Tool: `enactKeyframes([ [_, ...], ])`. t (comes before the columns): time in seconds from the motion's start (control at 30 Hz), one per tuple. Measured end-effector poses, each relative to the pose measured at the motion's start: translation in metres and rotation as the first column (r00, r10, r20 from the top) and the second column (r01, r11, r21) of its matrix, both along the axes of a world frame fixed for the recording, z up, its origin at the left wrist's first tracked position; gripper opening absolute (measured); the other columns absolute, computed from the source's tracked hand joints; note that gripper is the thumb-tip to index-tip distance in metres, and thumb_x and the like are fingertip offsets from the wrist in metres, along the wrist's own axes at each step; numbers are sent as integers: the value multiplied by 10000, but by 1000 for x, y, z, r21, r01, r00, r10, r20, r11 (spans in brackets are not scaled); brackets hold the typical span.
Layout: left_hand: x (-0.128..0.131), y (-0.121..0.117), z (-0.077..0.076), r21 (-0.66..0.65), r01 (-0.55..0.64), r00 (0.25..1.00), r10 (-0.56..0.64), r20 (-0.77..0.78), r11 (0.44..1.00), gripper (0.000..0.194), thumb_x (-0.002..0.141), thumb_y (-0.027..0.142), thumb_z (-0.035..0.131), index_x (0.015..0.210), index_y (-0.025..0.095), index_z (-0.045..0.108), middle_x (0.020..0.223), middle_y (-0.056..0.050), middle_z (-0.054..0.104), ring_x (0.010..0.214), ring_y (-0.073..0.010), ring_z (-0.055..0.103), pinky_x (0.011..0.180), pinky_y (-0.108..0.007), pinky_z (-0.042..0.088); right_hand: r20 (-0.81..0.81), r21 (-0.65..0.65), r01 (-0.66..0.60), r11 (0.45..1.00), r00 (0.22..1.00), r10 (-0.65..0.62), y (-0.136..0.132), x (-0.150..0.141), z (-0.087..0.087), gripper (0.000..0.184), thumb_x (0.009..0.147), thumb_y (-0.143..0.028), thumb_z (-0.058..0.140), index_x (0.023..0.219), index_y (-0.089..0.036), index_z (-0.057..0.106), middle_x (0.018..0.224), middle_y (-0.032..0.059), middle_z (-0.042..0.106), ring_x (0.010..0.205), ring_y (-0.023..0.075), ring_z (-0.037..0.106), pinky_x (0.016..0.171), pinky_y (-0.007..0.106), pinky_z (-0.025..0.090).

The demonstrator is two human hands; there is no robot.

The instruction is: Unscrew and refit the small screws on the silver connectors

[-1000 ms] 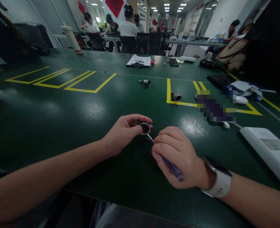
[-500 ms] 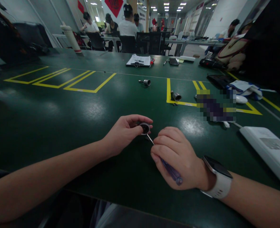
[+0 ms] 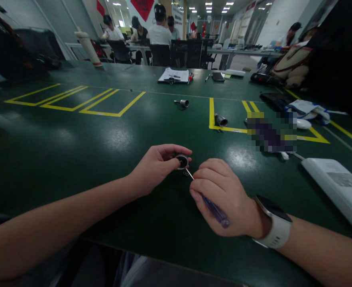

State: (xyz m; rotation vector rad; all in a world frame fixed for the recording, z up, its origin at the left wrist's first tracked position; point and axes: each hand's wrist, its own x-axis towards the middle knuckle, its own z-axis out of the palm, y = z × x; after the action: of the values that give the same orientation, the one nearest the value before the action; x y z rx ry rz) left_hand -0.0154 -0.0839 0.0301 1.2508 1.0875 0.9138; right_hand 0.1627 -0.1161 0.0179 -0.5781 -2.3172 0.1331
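Note:
My left hand [image 3: 160, 165] is closed on a small round metal part [image 3: 182, 161], a hollow cup shape whose open end faces me. In my right hand [image 3: 220, 197] is a screwdriver [image 3: 216, 211] with a clear purple handle, its thin shaft pointing up and left. The shaft's tip meets the near rim of the metal part; whether it reaches inside I cannot tell. Just below the part, a few tiny rings [image 3: 185, 173] lie on the green table [image 3: 110, 159].
Two similar metal parts lie farther off, one mid-table [image 3: 183, 104] and one inside the yellow tape [image 3: 222, 120], with small dark pieces beside it. A white device [image 3: 337, 191] stands at right. A clipboard [image 3: 174, 75] and phone [image 3: 218, 77] lie at the back. People sit beyond.
Little differs. My right hand and the screwdriver have shifted very slightly, and the handle is turned a bit. My left hand keeps the metal part in the same place.

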Motion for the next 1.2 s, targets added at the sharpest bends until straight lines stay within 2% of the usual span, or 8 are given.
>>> enactKeyframes([
  [0.13, 0, 2, 0, 11, -29, 1000, 29, -8, 1000, 205, 687, 129, 618, 880, 140, 683, 923, -55, 711, 900, -201, 662, 828, -343, 524, -143, -76, -30, 997, 990, 19, 0, 4, 3, 84, 775, -96, 502, 784, -123, 581, 721, 77, 618, 742, 196, 555, 752, 404, 454],
  [0.23, 1, 2, -1, 22, -40, 999, 40, -4, 999, 190, 690, 133, 622, 870, 141, 685, 948, -60, 706, 885, -201, 664, 805, -344, 538, -310, -192, -25, 981, 950, -37, 1, 7, 6, 112, 795, -90, 470, 765, -141, 565, 694, 56, 600, 706, 179, 565, 761, 406, 455],
  [0.3, 1, 3, -2, 30, -37, 999, 38, -9, 999, 192, 695, 137, 623, 876, 144, 686, 955, -60, 704, 901, -204, 660, 805, -343, 540, -348, -242, -42, 969, 936, -46, 2, 8, 6, 124, 808, -97, 460, 766, -150, 564, 691, 47, 594, 706, 177, 573, 765, 399, 456],
  [0.4, 1, 2, -2, 39, -39, 999, 40, -35, 998, 197, 695, 140, 620, 880, 146, 687, 954, -61, 705, 923, -208, 654, 816, -347, 535, -294, -263, -81, 961, 956, 0, 2, 6, 5, 104, 807, -111, 476, 777, -154, 566, 711, 44, 600, 720, 173, 579, 774, 387, 454],
  [0.53, 1, 1, 0, 50, -39, 997, 42, -60, 998, 213, 694, 138, 603, 891, 148, 684, 942, -56, 708, 915, -201, 654, 828, -347, 526, -187, -257, -55, 965, 982, 6, 2, 3, 1, 85, 811, -117, 490, 814, -149, 567, 761, 52, 612, 775, 175, 568, 800, 384, 445],
  [0.7, 3, -1, 4, 69, -52, 995, 57, -85, 996, 227, 699, 128, 581, 903, 140, 679, 949, -55, 708, 911, -188, 654, 837, -330, 523, -136, -192, -39, 981, 991, 12, 1, 2, -1, 74, 802, -105, 504, 826, -133, 568, 792, 72, 626, 804, 183, 555, 820, 391, 441],
  [0.93, 4, 0, 5, 81, -59, 993, 67, -101, 995, 240, 696, 141, 591, 921, 140, 674, 973, -64, 707, 901, -194, 656, 847, -346, 518, -60, -72, 18, 997, 998, -22, -1, 0, 1, 85, 795, -94, 505, 814, -114, 586, 775, 90, 628, 801, 201, 550, 794, 397, 444],
  [1.2, 3, 0, 3, 90, -33, 994, 42, -97, 995, 243, 690, 135, 607, 923, 137, 674, 959, -60, 706, 925, -191, 645, 844, -328, 511, -23, -96, 65, 993, 997, -68, 0, 0, 1, 109, 813, -114, 480, 851, -132, 581, 803, 88, 632, 816, 210, 547, 780, 406, 447],
])
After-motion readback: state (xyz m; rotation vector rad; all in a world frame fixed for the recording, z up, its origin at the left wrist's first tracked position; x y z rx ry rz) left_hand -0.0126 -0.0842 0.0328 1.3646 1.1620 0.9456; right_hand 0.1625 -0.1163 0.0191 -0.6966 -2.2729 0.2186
